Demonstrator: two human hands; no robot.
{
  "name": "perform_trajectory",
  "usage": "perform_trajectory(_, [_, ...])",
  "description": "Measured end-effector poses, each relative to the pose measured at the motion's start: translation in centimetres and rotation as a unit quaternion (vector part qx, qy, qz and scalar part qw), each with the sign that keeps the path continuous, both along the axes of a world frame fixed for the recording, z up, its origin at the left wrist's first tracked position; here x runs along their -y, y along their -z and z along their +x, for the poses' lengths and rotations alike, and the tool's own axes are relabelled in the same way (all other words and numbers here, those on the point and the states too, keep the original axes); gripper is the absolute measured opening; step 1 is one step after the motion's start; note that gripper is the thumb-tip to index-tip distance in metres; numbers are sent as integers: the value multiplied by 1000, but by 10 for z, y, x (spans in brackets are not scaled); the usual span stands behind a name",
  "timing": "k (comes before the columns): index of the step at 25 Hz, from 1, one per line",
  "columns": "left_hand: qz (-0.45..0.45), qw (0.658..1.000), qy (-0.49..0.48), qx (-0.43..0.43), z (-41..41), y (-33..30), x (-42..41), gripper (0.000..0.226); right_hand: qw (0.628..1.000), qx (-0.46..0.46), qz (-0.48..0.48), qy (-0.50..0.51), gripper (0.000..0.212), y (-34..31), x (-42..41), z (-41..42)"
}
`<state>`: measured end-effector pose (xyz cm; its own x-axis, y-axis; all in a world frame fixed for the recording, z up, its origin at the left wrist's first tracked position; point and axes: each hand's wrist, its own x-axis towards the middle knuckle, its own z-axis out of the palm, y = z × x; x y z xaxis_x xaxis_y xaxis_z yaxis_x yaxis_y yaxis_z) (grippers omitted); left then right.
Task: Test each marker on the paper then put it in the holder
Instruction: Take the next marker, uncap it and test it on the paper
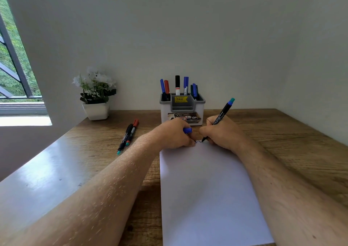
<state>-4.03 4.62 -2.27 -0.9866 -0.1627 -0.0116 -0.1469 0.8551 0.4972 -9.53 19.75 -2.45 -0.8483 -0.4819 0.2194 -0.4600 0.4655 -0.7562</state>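
Paper [211, 189], then holder [182, 113] with upright markers [177, 85].
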Motion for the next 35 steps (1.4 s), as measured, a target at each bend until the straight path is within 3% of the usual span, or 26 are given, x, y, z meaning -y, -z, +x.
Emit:
perform_trajectory(18, [-3,1000,-1,2,-1,-1,-1,28,1000,-8,15,-26,29,-2,0,2])
perform_trajectory(30, [7,1000,6,-4,2,-2,0,21,999,-2,-1,32,28,2,2,-7])
perform_trajectory(35, [22,999,-7,-27,4,-3,3,24,994,38,-101,31,27,0,4,-8])
